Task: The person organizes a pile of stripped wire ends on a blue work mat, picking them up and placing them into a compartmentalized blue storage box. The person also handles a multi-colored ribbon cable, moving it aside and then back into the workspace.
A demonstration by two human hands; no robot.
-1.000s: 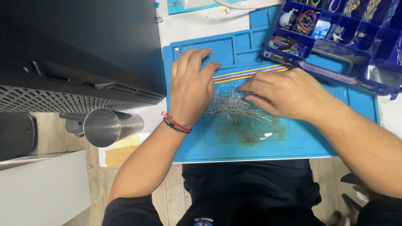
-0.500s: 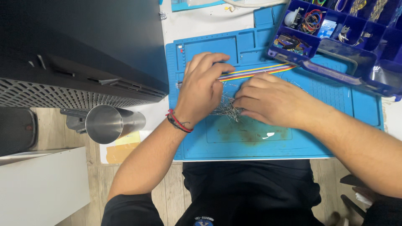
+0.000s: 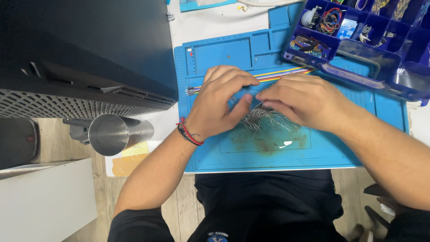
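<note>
Thin metal pins [image 3: 262,117], a loose tangled heap of them, lie on the middle of a blue work mat [image 3: 251,152], gathered between a person's two hands. The left hand [image 3: 219,105], a red-and-black cord at its wrist, curls around the heap's near-left side, thumb stretched across the pins. The right hand [image 3: 302,99] covers the heap's right side, fingers bent down onto it; neither hand can be seen to grip anything outright. The pins look light, stiff and springy, apt to scatter and prick, and likely best pinched in a small bunch at mid-length. Beyond the knuckles a flat rainbow ribbon cable [image 3: 277,73] crosses the mat. Farther back sits a purple compartment box [image 3: 358,40] of small parts, cut off by the frame. Much of the heap is hidden under the fingers.
</note>
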